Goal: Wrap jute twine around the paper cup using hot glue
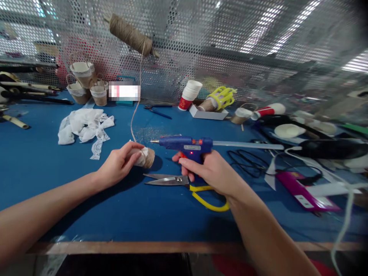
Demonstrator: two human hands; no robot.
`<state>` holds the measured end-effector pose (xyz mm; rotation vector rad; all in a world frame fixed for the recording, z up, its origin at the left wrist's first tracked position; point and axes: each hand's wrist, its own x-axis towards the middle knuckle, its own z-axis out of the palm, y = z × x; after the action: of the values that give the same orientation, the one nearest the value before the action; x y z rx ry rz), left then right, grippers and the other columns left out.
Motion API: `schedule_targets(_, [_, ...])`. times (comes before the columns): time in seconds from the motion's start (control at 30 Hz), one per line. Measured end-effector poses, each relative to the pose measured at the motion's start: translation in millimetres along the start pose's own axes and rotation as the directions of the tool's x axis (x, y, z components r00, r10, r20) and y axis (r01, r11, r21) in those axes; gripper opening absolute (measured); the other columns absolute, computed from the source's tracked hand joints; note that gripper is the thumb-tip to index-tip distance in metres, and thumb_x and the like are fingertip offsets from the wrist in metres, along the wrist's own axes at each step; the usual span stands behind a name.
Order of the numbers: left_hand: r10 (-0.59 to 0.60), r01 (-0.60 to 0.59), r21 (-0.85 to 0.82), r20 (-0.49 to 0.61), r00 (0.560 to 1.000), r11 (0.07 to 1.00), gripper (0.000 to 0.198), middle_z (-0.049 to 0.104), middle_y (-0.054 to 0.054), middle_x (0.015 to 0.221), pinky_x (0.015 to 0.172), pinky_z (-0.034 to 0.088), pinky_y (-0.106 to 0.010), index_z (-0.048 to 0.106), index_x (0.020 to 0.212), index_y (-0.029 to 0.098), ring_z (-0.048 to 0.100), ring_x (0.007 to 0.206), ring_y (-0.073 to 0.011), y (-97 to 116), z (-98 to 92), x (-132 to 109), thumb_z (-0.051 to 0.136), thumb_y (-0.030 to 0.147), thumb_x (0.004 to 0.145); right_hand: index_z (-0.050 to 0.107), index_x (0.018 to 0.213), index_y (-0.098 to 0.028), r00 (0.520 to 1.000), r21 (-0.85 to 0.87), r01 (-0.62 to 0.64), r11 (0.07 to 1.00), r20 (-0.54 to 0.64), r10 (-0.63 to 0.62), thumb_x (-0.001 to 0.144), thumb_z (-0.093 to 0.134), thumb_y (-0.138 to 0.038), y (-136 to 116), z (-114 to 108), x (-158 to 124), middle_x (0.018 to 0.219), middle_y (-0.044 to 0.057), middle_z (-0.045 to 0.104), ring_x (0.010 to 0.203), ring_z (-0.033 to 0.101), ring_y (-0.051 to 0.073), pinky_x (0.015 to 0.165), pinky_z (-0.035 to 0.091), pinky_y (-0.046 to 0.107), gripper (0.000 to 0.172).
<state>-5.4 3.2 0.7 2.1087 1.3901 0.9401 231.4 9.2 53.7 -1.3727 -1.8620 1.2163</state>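
My left hand is closed around a paper cup partly wrapped in jute twine, lying on its side on the blue table. A strand of twine runs from the cup up to a spool mounted on the perforated metal screen. My right hand grips a blue hot glue gun, its nozzle pointing left toward the cup and a glue stick protruding from its back. Its red light is on. Yellow-handled scissors lie just below both hands.
White lace scraps lie at the left. Finished twine-wrapped cups stand at the back left. A stack of paper cups, a white tray, black cables, a pink package and bottles crowd the right side. The table's wooden edge is close to me.
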Motion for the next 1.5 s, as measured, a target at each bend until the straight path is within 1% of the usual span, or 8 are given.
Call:
schedule_targets(0.13, [0.000,0.000,0.016,0.002,1.000,1.000,0.028,0.065,-0.006,0.083,0.061,0.046,-0.023,0.049,0.107,0.014,0.061,0.072,-0.0152,1,0.2,-2,0.036,0.030,0.088,0.056,0.068,-0.017,0.999,-0.197,-0.024,0.980,-0.051,0.015,0.076,0.054,-0.038,-2,7,-7,0.050,-0.001,0.053,0.046,0.052,0.012,0.045,0.044,0.025,0.023])
schedule_targets(0.23, [0.005,-0.005,0.033,-0.001,1.000,0.999,0.028,0.065,-0.005,0.080,0.057,0.045,-0.022,0.049,0.106,0.013,0.060,0.065,-0.0139,1,0.2,-1,0.037,0.029,0.087,0.048,0.057,-0.020,0.993,-0.365,0.004,0.931,-0.110,-0.048,0.075,0.054,-0.038,0,9,-8,0.045,-0.002,0.050,0.041,0.049,0.012,0.041,0.041,0.026,0.026])
schedule_targets(0.33, [0.027,-0.027,0.043,-0.003,1.000,0.999,0.027,0.065,-0.005,0.079,0.056,0.044,-0.021,0.049,0.106,0.013,0.060,0.064,-0.0134,1,0.4,-1,0.036,0.028,0.087,0.046,0.055,-0.021,0.988,-0.437,0.047,0.898,-0.112,-0.106,0.075,0.054,-0.036,1,12,-7,0.043,-0.003,0.049,0.039,0.045,0.012,0.039,0.038,0.025,0.026])
schedule_targets(0.5, [0.040,-0.039,0.065,-0.007,0.999,0.997,0.026,0.064,-0.004,0.077,0.056,0.043,-0.021,0.049,0.105,0.014,0.058,0.060,-0.0123,1,0.6,-1,0.037,0.027,0.087,0.047,0.056,-0.021,0.985,-0.475,0.060,0.878,-0.113,-0.129,0.075,0.052,-0.035,2,13,-6,0.044,-0.002,0.049,0.040,0.043,0.011,0.041,0.038,0.025,0.024])
schedule_targets(0.73, [0.055,-0.055,0.049,-0.001,0.998,0.997,0.026,0.060,0.000,0.064,0.051,0.040,-0.019,0.050,0.105,0.013,0.050,0.048,-0.0097,2,-0.4,0,0.037,0.025,0.087,0.045,0.056,-0.022,0.994,-0.450,0.022,0.893,-0.086,-0.068,0.075,0.051,-0.038,-1,11,-8,0.042,-0.002,0.046,0.036,0.043,0.012,0.038,0.035,0.026,0.026])
schedule_targets(1.0, [0.044,-0.044,0.047,0.001,0.999,0.998,0.027,0.064,-0.002,0.073,0.053,0.042,-0.019,0.050,0.105,0.014,0.056,0.056,-0.0110,-1,0.8,-1,0.036,0.028,0.087,0.051,0.060,-0.020,0.992,-0.443,0.037,0.896,-0.089,-0.085,0.075,0.051,-0.034,-1,12,-8,0.040,-0.004,0.046,0.036,0.044,0.011,0.038,0.036,0.024,0.021])
schedule_targets(1.3, [0.063,-0.063,0.062,-0.002,0.998,0.996,0.027,0.064,-0.002,0.072,0.054,0.043,-0.019,0.049,0.107,0.014,0.057,0.054,-0.0104,-2,1.4,0,0.036,0.027,0.087,0.045,0.054,-0.021,0.976,-0.507,0.131,0.852,-0.082,-0.200,0.075,0.050,-0.031,-1,12,-9,0.036,-0.005,0.040,0.034,0.041,0.010,0.037,0.033,0.022,0.024])
schedule_targets(1.5, [0.066,-0.066,0.066,0.003,0.998,0.996,0.029,0.066,-0.006,0.083,0.056,0.045,-0.021,0.049,0.108,0.013,0.060,0.061,-0.0122,-2,1.7,0,0.035,0.027,0.087,0.041,0.050,-0.021,0.968,-0.556,0.162,0.816,-0.069,-0.240,0.075,0.050,-0.028,-2,12,-10,0.041,-0.003,0.048,0.041,0.049,0.011,0.040,0.035,0.022,0.028])
